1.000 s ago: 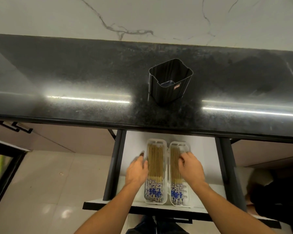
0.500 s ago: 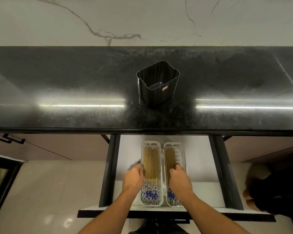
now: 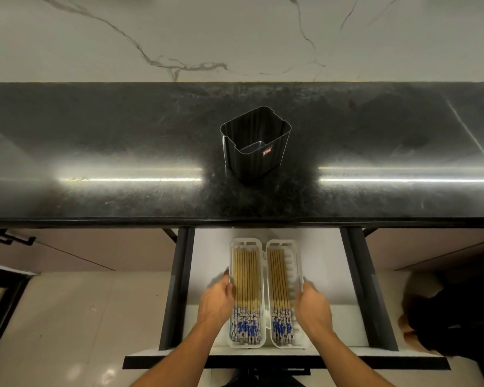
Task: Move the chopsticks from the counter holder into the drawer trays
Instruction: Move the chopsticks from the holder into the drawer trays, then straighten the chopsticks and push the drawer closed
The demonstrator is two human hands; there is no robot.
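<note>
Black speckled stone forms the worktop under a white veined wall, and the open white drawer below its front edge serves as the landmark. Behind the drawer, near the middle of the worktop, stands the black ribbed rectangular chopstick holder, upright and apparently empty, which suggests the transfer itself is finished. Inside the drawer two clear plastic trays lie side by side, touching: the left tray and the right tray. Each carries a row of bamboo chopsticks with blue-and-white patterned ends, laid lengthwise with the patterned ends toward the drawer front, probably so they can be picked up by the handle end. The left hand presses its curled fingers against the outer wall of the left tray; the right hand does the same on the right tray. Neither hand holds chopsticks; together they appear to squeeze the trays into line.
</note>
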